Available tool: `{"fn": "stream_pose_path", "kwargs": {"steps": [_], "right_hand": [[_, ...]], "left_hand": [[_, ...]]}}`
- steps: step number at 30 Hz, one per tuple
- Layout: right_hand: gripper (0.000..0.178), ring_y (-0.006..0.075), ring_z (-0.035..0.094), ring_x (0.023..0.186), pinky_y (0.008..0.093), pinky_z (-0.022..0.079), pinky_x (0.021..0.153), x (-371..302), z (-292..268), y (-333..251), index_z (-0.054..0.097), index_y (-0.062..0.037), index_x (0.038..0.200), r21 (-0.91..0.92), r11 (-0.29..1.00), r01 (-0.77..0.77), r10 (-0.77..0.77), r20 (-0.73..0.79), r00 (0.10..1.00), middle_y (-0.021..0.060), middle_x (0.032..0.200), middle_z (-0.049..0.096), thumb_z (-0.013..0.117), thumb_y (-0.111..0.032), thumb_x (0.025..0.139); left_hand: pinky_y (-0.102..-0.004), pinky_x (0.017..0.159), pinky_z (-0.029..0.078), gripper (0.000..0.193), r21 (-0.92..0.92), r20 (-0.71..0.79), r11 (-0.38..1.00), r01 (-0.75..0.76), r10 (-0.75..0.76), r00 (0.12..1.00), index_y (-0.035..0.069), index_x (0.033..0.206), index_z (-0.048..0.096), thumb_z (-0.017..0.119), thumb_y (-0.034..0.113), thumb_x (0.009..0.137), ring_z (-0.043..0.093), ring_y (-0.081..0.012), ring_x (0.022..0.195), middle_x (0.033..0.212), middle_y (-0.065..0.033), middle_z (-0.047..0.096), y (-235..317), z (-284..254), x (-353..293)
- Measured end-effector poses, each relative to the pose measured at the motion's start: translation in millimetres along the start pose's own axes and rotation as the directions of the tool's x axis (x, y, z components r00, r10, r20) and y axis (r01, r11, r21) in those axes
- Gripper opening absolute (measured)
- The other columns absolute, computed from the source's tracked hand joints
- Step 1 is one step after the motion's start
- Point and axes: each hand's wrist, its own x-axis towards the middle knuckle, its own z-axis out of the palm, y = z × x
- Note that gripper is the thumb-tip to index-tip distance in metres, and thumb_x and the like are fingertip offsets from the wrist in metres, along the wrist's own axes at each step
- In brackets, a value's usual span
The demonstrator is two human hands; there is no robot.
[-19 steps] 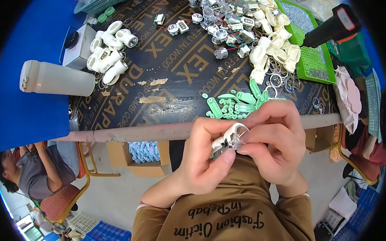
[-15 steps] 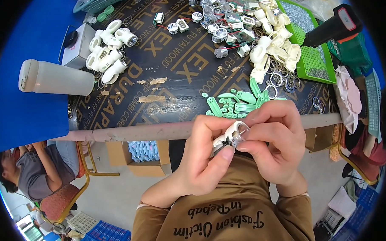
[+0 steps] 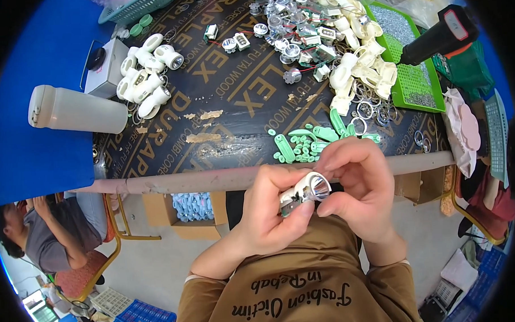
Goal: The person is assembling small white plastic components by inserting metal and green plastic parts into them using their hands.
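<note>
My left hand grips a small white flashlight between thumb and fingers, above the table's front edge. Its clear cone-shaped reflector sits in the round head, facing right, and part of a circuit board shows along the body's open side. Curved around the head's right side, my right hand has thumb and index finger apart, with nothing seen between them. Just beyond the hands lie green plastic switch strips and small green buttons.
Finished-looking white flashlights lie left, by a pale bottle. Reflectors with wired boards, cream housings and metal rings are heaped right. A black power screwdriver rests on a green tray. A person sits left.
The reflector, pinched by my right fingers before, now sits in the flashlight's head. My right thumb and index finger have spread away from it. The flashlight has turned to show its front more.
</note>
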Motion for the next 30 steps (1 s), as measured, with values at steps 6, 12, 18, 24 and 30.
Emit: {"fn": "stream_pose_path", "kwargs": {"steps": [6, 12, 18, 24, 30], "right_hand": [[0.037, 0.0144, 0.058, 0.086, 0.0279, 0.050, 0.076, -12.3, -3.1, 7.4, 0.041, -0.0006, 0.099, -0.014, 0.999, 0.032, -0.031, 0.013, 0.999, 0.0102, 0.093, 0.053, 0.067, 0.007, 0.074], [0.038, 0.0162, 0.059, 0.086, 0.0293, 0.050, 0.076, -38.0, -16.0, 19.5, 0.038, -0.0026, 0.097, 0.009, 0.999, -0.039, 0.039, -0.008, 0.999, 0.0142, 0.095, 0.055, 0.066, 0.008, 0.074], [0.040, 0.0156, 0.059, 0.078, 0.0272, 0.049, 0.071, -48.1, -29.6, 9.3, 0.040, -0.0059, 0.095, -0.070, 0.997, -0.020, 0.031, 0.158, 0.987, 0.0110, 0.086, 0.061, 0.071, 0.005, 0.072], [0.020, 0.0191, 0.058, 0.068, 0.0288, 0.046, 0.060, -32.9, -31.6, 11.7, 0.060, -0.0037, 0.084, -0.491, 0.854, 0.172, -0.077, 0.206, 0.975, 0.0068, 0.079, 0.062, 0.071, -0.003, 0.067], [0.015, 0.0252, 0.055, 0.075, 0.0349, 0.046, 0.065, 37.0, -45.1, 21.5, 0.061, -0.0034, 0.079, -0.875, 0.343, 0.343, -0.205, 0.287, 0.936, 0.0070, 0.078, 0.058, 0.057, 0.003, 0.067]], "left_hand": [[-0.0284, 0.079, 0.046, 0.029, 0.252, 0.107, 0.963, 0.093, -0.123, 0.987, 0.000, 0.109, 0.032, 0.051, 0.005, 0.087, 0.053, -0.0131, 0.091, 0.105, -0.0151, 0.053, -1.1, -4.0, -13.5], [-0.0279, 0.072, 0.048, 0.033, 0.043, 0.087, 0.943, 0.330, -0.332, 0.939, -0.001, 0.109, 0.039, 0.058, 0.005, 0.083, 0.061, -0.0159, 0.086, 0.103, -0.0155, 0.061, -2.7, 5.7, -32.0], [-0.0307, 0.087, 0.043, 0.044, -0.492, 0.490, 0.542, 0.682, -0.475, 0.731, 0.002, 0.123, 0.034, 0.058, 0.003, 0.086, 0.055, -0.0176, 0.102, 0.112, -0.0131, 0.057, -0.9, -12.9, -26.5], [-0.0315, 0.083, 0.046, 0.059, -0.527, 0.454, 0.578, 0.623, -0.428, 0.781, 0.003, 0.130, 0.027, 0.061, 0.000, 0.082, 0.056, -0.0196, 0.100, 0.108, -0.0149, 0.056, -5.7, -16.6, -28.9], [-0.0360, 0.084, 0.045, 0.033, -0.336, 0.080, 0.924, 0.182, -0.164, 0.983, -0.001, 0.117, 0.049, 0.055, 0.012, 0.087, 0.055, -0.0255, 0.097, 0.105, -0.0193, 0.055, -4.6, -38.9, -14.1]]}}
